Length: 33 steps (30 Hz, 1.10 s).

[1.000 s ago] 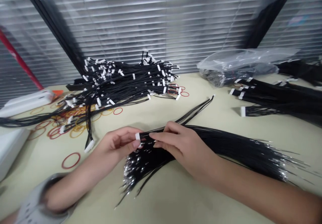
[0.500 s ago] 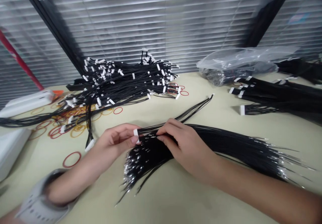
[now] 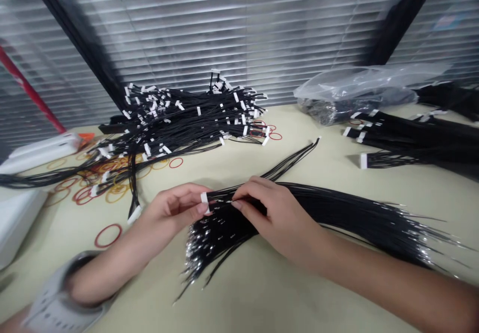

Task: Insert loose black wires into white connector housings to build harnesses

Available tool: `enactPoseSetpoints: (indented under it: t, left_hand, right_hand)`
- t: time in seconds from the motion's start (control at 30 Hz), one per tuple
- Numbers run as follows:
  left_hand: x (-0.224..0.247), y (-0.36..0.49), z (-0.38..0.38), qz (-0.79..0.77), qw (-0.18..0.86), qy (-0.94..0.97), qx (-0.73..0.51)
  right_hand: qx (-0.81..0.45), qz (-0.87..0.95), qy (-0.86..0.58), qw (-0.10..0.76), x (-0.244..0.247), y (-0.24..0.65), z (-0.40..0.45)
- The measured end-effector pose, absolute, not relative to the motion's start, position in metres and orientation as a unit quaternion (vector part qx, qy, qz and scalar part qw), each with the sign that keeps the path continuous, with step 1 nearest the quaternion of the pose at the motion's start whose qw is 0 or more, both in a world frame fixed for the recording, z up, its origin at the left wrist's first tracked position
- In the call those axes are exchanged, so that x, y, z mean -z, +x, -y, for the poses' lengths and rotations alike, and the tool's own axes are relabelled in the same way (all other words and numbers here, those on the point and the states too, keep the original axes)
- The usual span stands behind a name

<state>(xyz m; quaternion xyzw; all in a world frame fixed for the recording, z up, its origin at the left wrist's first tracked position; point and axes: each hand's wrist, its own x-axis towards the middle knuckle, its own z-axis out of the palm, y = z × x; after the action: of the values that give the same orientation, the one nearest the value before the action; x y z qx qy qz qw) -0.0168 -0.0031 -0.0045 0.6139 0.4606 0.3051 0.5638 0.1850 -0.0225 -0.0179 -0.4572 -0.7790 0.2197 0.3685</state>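
Between the thumb and fingers of my left hand [image 3: 183, 206] is a white connector housing [image 3: 204, 202], with thin black wires running from it to the right. My right hand [image 3: 267, 208] pinches a black wire [image 3: 224, 201] whose small metal end points left at the connector, a short gap apart. Beneath both hands lies a thick bundle of loose black wires [image 3: 348, 218] with shiny crimped terminals [image 3: 196, 246] at its left end. A few wires with a small white tip [image 3: 295, 158] stick out beyond my right hand.
A heap of black cables with white connectors [image 3: 187, 118] lies at the back. Red and yellow rubber bands [image 3: 116, 193] are scattered at the left near white boxes [image 3: 18, 223]. At the right are a clear plastic bag [image 3: 337, 96] and more cables [image 3: 422, 143].
The view has shifted very slightly. My right hand still pinches the wire, whose metal end now shows more clearly at the fingertips. My left hand keeps the connector in much the same place.
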Motion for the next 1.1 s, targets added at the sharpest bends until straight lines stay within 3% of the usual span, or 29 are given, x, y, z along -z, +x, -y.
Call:
enactPoseSetpoints:
  t: [0.27,0.57,1.1]
  left_hand:
    - [0.0018,-0.0160,0.0060,-0.469,0.577,0.608,-0.279]
    - [0.0031,-0.0154,0.0066,-0.466,0.595,0.593,-0.279]
    - [0.0031,-0.0146,0.0067,-0.487,0.588,0.593,-0.255]
  right_hand:
    - [-0.193,0.779,-0.467,0.371,0.0213,0.1828,0.0234]
    - [-0.171,0.818,-0.452,0.310,0.0195,0.1828,0.0244]
    - [-0.154,0.836,-0.427,0.308,0.0212,0.1826,0.0242]
